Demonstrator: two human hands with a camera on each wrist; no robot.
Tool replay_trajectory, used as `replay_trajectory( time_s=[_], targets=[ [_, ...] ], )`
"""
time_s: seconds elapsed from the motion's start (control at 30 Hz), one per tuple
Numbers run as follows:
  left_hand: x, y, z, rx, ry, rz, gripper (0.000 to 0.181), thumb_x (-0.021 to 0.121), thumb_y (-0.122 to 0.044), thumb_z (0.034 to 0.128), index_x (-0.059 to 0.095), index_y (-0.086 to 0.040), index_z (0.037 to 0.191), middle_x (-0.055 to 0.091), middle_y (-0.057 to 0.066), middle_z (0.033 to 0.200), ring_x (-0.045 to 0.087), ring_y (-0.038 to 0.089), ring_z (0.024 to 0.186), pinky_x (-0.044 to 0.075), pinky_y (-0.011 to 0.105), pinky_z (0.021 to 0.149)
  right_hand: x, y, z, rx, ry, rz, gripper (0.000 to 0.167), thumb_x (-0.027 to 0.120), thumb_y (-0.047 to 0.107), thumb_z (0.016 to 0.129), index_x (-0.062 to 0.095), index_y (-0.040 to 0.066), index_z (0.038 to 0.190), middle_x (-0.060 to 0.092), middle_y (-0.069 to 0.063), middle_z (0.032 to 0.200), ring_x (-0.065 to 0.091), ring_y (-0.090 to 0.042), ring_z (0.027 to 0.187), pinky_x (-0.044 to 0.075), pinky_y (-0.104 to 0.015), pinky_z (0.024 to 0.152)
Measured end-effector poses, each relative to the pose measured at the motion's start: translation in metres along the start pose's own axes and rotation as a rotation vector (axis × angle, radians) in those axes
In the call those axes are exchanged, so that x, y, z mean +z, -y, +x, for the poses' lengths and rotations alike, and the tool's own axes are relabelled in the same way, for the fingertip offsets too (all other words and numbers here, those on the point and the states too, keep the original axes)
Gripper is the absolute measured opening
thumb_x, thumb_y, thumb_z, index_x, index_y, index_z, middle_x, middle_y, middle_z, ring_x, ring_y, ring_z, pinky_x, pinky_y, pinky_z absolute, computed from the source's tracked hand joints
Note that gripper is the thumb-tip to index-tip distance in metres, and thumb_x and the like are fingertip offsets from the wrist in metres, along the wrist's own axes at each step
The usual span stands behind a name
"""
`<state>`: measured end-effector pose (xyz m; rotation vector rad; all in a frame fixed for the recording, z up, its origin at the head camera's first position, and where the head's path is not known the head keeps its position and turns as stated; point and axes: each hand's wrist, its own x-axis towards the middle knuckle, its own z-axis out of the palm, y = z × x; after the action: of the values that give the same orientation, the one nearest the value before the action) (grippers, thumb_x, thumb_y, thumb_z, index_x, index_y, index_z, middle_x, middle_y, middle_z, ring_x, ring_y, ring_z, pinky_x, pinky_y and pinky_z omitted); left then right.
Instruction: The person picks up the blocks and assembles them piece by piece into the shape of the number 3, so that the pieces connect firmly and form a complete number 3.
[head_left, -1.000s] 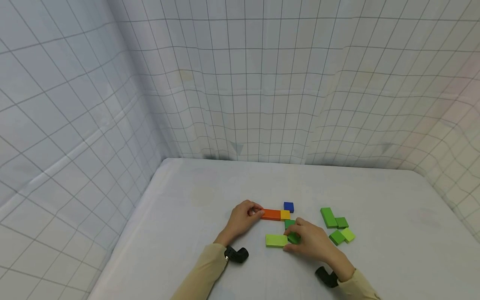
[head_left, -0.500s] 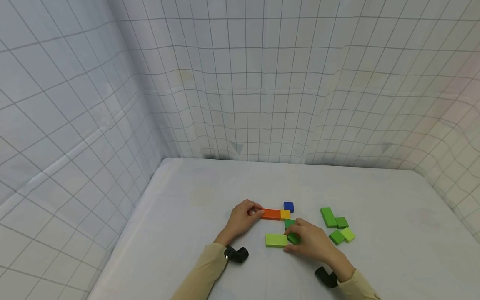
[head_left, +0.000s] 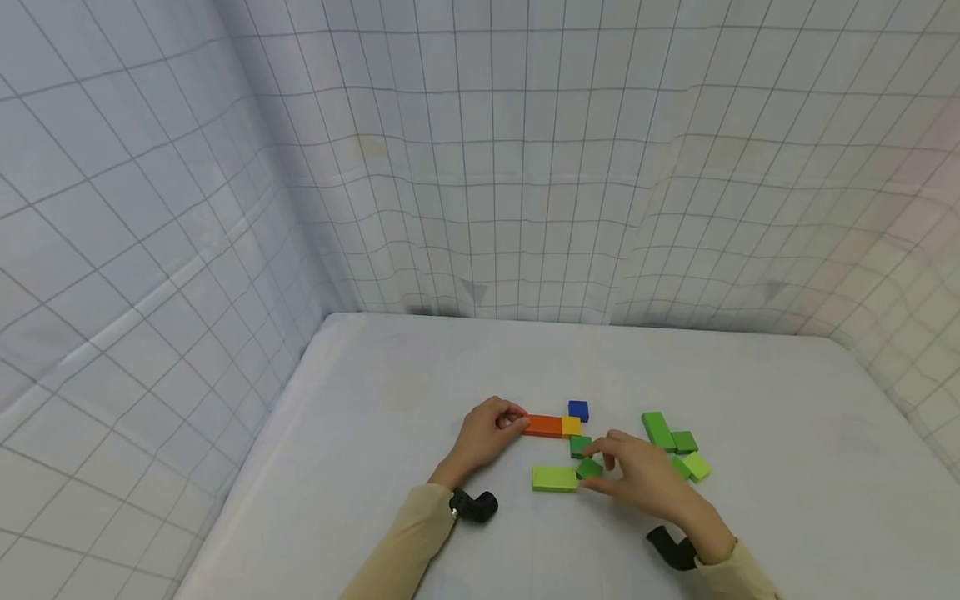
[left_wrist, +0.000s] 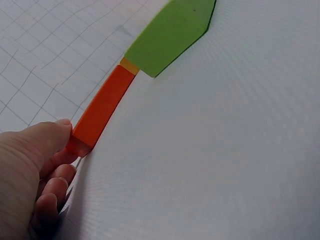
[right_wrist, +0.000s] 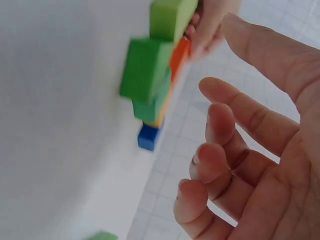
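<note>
My left hand (head_left: 483,432) pinches the left end of a long orange block (head_left: 543,426) with thumb and fingers; the left wrist view shows this hold on the orange block (left_wrist: 105,107) closely. A yellow block (head_left: 572,427) touches its right end. A small blue block (head_left: 578,410) lies just behind, and a dark green block (head_left: 581,447) in front. Nearer, a turned green block (head_left: 588,468) sits at the right end of a long light green block (head_left: 554,479). Beside these, my right hand (head_left: 647,479) holds nothing, thumb and fingers spread apart, as the right wrist view confirms.
To the right lie a long green block (head_left: 657,432), a small green block (head_left: 684,442), a lime block (head_left: 697,467) and a green block (head_left: 681,467) partly hidden by my right hand. Gridded white cloth (head_left: 480,208) hangs behind the white table (head_left: 390,400).
The right hand has let go of the turned green block and drawn back a little to the right, its fingers now wider apart. My left hand keeps its hold on the orange block.
</note>
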<state>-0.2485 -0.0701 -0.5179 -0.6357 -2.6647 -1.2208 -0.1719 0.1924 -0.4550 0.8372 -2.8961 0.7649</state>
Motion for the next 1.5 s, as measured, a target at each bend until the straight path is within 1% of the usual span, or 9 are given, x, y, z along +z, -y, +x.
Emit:
replay_trajectory(
  time_s=[0.13, 0.27, 0.43, 0.6, 0.83, 0.97, 1.1, 1.3, 1.5],
  targets=[
    [0.000, 0.001, 0.002, -0.006, -0.004, 0.006, 0.021, 0.066, -0.031, 0.0907, 0.071, -0.013, 0.100, 0.050, -0.009, 0.077, 0.045, 0.008, 0.066, 0.037, 0.025, 0.062, -0.019, -0.010, -0.004, 0.059, -0.071, -0.027, 0.032, 0.076, 0.039, 0.079, 0.070, 0.017, 0.102, 0.045, 0.012, 0.075, 0.035, -0.003, 0.056, 0.032, -0.022, 0.048],
    [-0.001, 0.000, 0.002, -0.014, -0.001, 0.005, 0.021, 0.066, -0.031, 0.0905, 0.072, -0.012, 0.100, 0.051, -0.009, 0.077, 0.045, 0.008, 0.067, 0.037, 0.025, 0.062, -0.039, -0.022, -0.010, 0.138, -0.138, -0.056, 0.033, 0.076, 0.035, 0.080, 0.071, 0.014, 0.104, 0.047, 0.012, 0.074, 0.040, -0.004, 0.058, 0.035, -0.025, 0.050],
    [-0.002, -0.001, 0.003, -0.016, -0.003, 0.005, 0.021, 0.067, -0.030, 0.0903, 0.072, -0.012, 0.100, 0.051, -0.009, 0.078, 0.045, 0.008, 0.067, 0.038, 0.024, 0.062, -0.053, -0.037, -0.017, 0.206, -0.147, -0.057, 0.032, 0.075, 0.031, 0.082, 0.071, 0.010, 0.106, 0.052, 0.009, 0.075, 0.043, -0.006, 0.056, 0.036, -0.027, 0.048],
    [-0.002, -0.001, 0.002, -0.011, -0.009, -0.001, 0.021, 0.066, -0.030, 0.0904, 0.072, -0.012, 0.099, 0.050, -0.008, 0.078, 0.045, 0.008, 0.067, 0.037, 0.025, 0.062, -0.054, -0.051, -0.023, 0.269, -0.069, -0.067, 0.030, 0.075, 0.037, 0.081, 0.068, 0.012, 0.096, 0.055, 0.006, 0.077, 0.045, -0.010, 0.059, 0.038, -0.030, 0.052],
    [-0.001, -0.001, 0.002, -0.005, -0.009, -0.006, 0.021, 0.066, -0.031, 0.0907, 0.071, -0.013, 0.100, 0.051, -0.009, 0.079, 0.045, 0.007, 0.067, 0.038, 0.025, 0.062, -0.056, -0.062, -0.031, 0.336, 0.079, -0.066, 0.039, 0.081, 0.044, 0.070, 0.061, 0.014, 0.086, 0.049, 0.005, 0.072, 0.043, -0.014, 0.063, 0.035, -0.033, 0.054],
    [-0.001, 0.000, 0.003, 0.002, -0.007, -0.007, 0.021, 0.066, -0.031, 0.0908, 0.071, -0.013, 0.100, 0.052, -0.009, 0.079, 0.045, 0.007, 0.067, 0.038, 0.024, 0.063, -0.055, -0.063, -0.034, 0.367, 0.110, -0.053, 0.042, 0.084, 0.042, 0.067, 0.059, 0.013, 0.085, 0.045, 0.003, 0.067, 0.041, -0.015, 0.060, 0.032, -0.032, 0.053],
    [-0.001, -0.001, 0.002, -0.001, 0.000, -0.009, 0.021, 0.066, -0.031, 0.0909, 0.071, -0.013, 0.100, 0.053, -0.009, 0.081, 0.046, 0.007, 0.067, 0.039, 0.024, 0.063, -0.054, -0.063, -0.035, 0.397, 0.122, -0.061, 0.042, 0.085, 0.039, 0.065, 0.060, 0.010, 0.084, 0.050, 0.002, 0.070, 0.044, -0.015, 0.063, 0.035, -0.034, 0.055],
    [-0.001, 0.000, 0.001, -0.005, 0.003, -0.012, 0.021, 0.066, -0.032, 0.0908, 0.071, -0.013, 0.100, 0.052, -0.009, 0.079, 0.045, 0.007, 0.066, 0.038, 0.024, 0.062, -0.047, -0.058, -0.033, 0.389, 0.147, -0.045, 0.040, 0.087, 0.035, 0.063, 0.062, 0.010, 0.083, 0.054, 0.004, 0.073, 0.048, -0.013, 0.066, 0.040, -0.034, 0.059],
    [0.001, 0.002, 0.000, -0.011, -0.001, -0.016, 0.021, 0.066, -0.031, 0.0905, 0.071, -0.013, 0.099, 0.051, -0.009, 0.078, 0.045, 0.007, 0.066, 0.038, 0.024, 0.061, -0.036, -0.037, -0.028, 0.342, 0.184, -0.008, 0.038, 0.089, 0.028, 0.060, 0.060, 0.013, 0.078, 0.052, 0.006, 0.070, 0.047, -0.013, 0.064, 0.040, -0.034, 0.059]
  ],
)
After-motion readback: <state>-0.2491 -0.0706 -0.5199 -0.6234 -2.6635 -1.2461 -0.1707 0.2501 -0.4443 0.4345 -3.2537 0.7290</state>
